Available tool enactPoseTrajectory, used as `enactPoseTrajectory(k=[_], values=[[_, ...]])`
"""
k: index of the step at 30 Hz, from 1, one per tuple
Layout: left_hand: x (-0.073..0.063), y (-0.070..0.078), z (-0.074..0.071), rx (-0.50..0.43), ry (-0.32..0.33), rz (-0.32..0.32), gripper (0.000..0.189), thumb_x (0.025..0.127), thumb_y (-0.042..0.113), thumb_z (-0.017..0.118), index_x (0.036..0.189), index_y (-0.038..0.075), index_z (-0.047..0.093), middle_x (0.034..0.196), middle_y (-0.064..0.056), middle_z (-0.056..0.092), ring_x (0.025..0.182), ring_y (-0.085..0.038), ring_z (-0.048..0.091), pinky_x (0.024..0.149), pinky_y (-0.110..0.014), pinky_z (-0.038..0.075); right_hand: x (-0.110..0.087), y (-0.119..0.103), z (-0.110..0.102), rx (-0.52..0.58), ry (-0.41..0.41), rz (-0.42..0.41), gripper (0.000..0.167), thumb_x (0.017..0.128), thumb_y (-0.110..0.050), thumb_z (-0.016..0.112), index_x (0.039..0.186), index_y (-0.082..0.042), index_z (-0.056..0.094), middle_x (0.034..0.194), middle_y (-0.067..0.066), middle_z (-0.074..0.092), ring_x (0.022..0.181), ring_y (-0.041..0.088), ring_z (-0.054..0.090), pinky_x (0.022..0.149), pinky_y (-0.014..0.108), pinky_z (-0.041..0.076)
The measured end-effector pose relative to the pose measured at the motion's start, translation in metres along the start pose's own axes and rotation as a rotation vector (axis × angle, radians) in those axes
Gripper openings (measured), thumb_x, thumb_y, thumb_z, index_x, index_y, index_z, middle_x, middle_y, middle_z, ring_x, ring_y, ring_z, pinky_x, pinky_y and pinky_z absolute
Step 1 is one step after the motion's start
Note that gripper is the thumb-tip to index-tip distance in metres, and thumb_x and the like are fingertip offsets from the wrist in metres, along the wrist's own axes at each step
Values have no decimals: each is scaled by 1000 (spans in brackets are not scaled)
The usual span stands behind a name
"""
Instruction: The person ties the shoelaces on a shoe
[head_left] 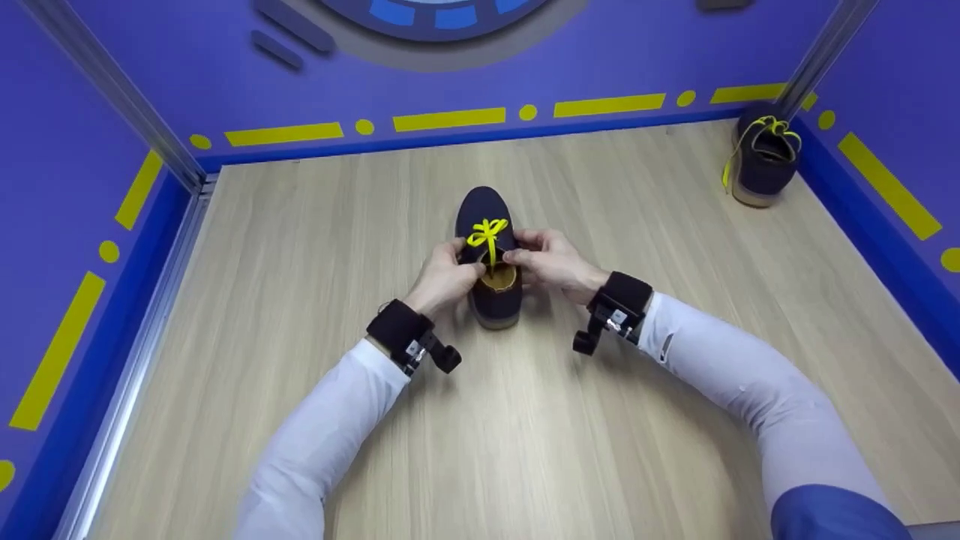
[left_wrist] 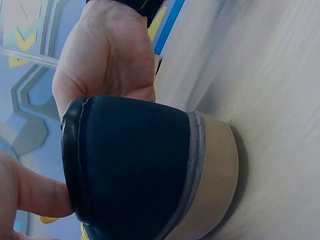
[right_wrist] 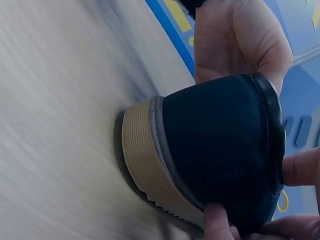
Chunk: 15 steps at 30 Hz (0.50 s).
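A dark shoe (head_left: 498, 306) with a tan sole stands upright on the wooden tabletop, toe pointing away from me. Its yellow lace (head_left: 489, 231) is tied in a bow over the tongue. My left hand (head_left: 442, 279) grips the shoe's left side, thumb at the edge of the opening. On the opposite side, my right hand (head_left: 555, 264) holds it likewise, with the thumb by the collar. The heel (left_wrist: 135, 155) fills much of the left wrist view. Fingers (right_wrist: 216, 220) of the right hand touch the shoe's side in the right wrist view.
A second dark shoe (head_left: 765, 161) with a yellow lace stands in the far right corner of the tabletop (head_left: 315, 225). Purple panels (head_left: 480, 90) with yellow marks border the back and both sides. A metal rail (head_left: 112, 420) runs along the left edge.
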<state>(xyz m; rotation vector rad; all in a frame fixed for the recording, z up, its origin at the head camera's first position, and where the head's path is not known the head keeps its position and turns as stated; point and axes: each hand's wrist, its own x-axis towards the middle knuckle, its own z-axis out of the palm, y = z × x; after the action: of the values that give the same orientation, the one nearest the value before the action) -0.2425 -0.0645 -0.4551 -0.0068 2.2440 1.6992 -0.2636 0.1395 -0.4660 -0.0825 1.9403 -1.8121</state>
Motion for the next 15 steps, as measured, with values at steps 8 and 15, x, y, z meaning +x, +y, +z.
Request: enactPoseTrajectory(k=[8,15], values=[[25,4,-9,31,25,16,64,96,3,62,155,-8,41,154,-24,53,143,-32,53,123,-39,40,25,-2,-7,9,36,-36,60,103,-8,64,158,0,42,152,20,57,130,34,65,106,41,56],[47,7,-15,-5,39,-3,69,96,0,61,159,-9,34,161,-26,45,149,-33,47,125,-38,36,45,-3,-9,15,97,-38,64,102,-10,66,159,0,39,152,20,58,132,31,65,106,38,56]])
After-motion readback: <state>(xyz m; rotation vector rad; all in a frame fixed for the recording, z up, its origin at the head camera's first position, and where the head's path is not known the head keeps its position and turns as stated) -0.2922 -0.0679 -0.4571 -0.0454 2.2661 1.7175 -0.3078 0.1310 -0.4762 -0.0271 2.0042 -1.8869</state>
